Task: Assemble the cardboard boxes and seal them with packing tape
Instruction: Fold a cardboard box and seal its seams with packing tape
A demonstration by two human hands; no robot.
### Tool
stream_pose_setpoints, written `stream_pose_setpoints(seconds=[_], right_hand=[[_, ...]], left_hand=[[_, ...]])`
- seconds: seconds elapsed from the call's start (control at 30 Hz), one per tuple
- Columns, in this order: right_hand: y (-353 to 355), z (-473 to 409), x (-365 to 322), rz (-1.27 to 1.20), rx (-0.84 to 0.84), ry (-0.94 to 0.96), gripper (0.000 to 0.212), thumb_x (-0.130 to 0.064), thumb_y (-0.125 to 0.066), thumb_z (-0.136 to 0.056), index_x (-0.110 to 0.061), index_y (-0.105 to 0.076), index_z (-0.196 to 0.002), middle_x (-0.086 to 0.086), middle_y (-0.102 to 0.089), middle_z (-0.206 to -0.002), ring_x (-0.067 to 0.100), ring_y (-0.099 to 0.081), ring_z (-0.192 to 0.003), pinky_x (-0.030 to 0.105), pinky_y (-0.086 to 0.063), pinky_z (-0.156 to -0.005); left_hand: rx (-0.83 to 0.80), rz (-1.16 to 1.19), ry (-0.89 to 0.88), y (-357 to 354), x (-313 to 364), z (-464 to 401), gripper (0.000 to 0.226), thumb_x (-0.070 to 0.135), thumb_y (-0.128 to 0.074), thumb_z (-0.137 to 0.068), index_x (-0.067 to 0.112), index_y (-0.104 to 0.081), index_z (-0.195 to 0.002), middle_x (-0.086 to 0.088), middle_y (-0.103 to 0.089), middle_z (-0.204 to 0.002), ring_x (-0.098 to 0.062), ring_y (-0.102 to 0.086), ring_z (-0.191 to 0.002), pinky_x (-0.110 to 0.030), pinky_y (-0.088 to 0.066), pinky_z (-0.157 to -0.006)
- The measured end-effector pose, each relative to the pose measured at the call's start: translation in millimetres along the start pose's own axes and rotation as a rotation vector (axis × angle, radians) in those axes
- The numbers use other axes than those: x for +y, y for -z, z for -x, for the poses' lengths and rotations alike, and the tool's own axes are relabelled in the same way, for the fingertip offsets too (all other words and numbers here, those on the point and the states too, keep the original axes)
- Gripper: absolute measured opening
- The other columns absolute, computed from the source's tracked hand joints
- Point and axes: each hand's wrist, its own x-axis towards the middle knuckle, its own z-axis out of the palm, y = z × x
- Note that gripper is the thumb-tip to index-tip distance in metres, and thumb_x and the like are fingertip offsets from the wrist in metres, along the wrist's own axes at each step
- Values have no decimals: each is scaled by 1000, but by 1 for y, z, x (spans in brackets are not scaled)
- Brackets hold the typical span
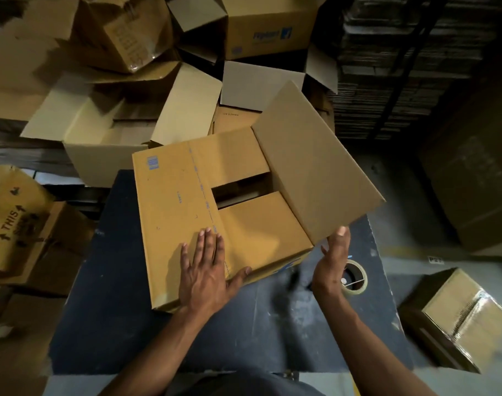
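Fingers spread and flat, left hand (207, 270) pressing the folded flap of the cardboard box (215, 207) at frame centre on the dark table (115, 324); right hand (334, 261) straight-fingered, fingertips touching the raised flap (315, 164). Small inner flaps folded, a gap between them. Tape roll (358, 278) just right of the right hand; other boxes (107, 121) piled across the upper left.

Your work surface is a dark blue table (135, 324), scuffed and streaked pale near its middle. The cardboard box (187, 218) sits on its far half, overhanging the far edge. Just to the right of the box, near the table's right edge, a roll of packing tape (355, 277) lies flat, hole upward.
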Motion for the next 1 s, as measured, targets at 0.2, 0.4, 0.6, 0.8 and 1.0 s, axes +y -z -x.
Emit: stream_pose_setpoints(seconds=[0.2,0.4,0.6,0.8,1.0], right_hand=[[25,16,22,404,-316,356,79,-71,-35,-99,-30,-18,-164,-13,-26,-167,11,-21,-155,43,-23,-123],[32,14,45,842,-566,616,73,-72,-37,-99,-35,-29,-161,-6,-13,-172,21,-7,-159,46,-15,-123],[21,-17,35,1005,-511,627,36,-66,-45,-100,-50,-70,-120,-2,-34,-157,30,-30,-145,57,-36,-111],[-13,-27,-2,1352,-629,419,49,-68,-53,-94,-47,-55,-138,1,-18,-168,29,-65,-118,42,-57,-84],[-39,80,-31,1705,-966,443,55,-65,-40,-98,-31,-51,-140,26,-40,-150,40,-67,-108,44,-54,-87]], left_hand=[[-15,21,6,2,1,0,104,86,-18,-94,9,-29,-162,-16,-16,-170,-30,-12,-159,-63,-14,-125],[-25,258,38,13,-6,0,137,97,-41,-75,13,25,-160,-14,8,-172,-26,3,-160,-52,-3,-129],[-25,358,16,20,-13,4,113,98,-19,-80,31,29,-159,-10,20,-171,-21,15,-159,-48,4,-129],[-85,181,36,19,-10,-6,91,95,-2,-84,47,17,-159,-11,26,-168,-25,20,-158,-51,8,-127],[-186,126,185,25,-81,-27,106,91,-1,-84,24,5,-166,-7,15,-172,-24,14,-159,-49,5,-127]])
